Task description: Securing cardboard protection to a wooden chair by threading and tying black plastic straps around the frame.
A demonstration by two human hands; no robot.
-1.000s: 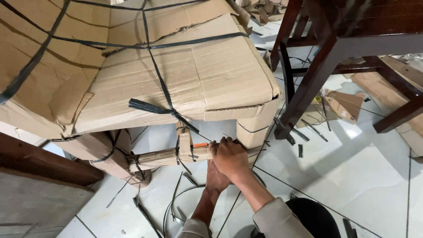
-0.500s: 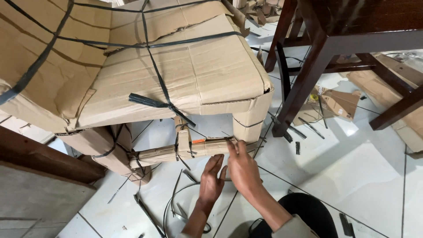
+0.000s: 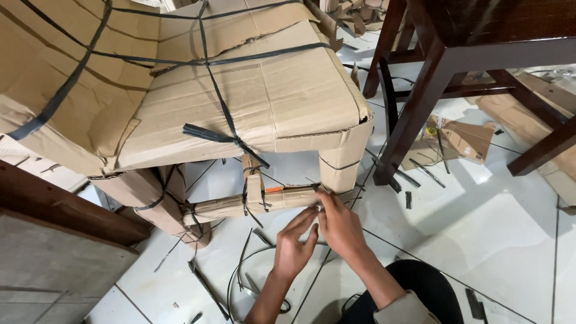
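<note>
Cardboard wraps the whole chair (image 3: 240, 90), black strapping (image 3: 216, 102) crossing its seat above the white tiled floor (image 3: 480, 240). Below, the wrapped crossbar (image 3: 258, 201) spans the front legs, and that is where I work. My right hand (image 3: 339, 225) has slid from mid-bar to its right end, fingertips pinching the cardboard edge. My left hand (image 3: 294, 246), underneath a second ago, now hovers open beside it, grip released.

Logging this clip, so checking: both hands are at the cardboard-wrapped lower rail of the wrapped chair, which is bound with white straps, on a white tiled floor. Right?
Not quite: the straps are black, not white, as the head view shows. The rest holds: the left hand and right hand are at the cardboard-wrapped lower rail of the wrapped chair, on a white tiled floor.
</note>
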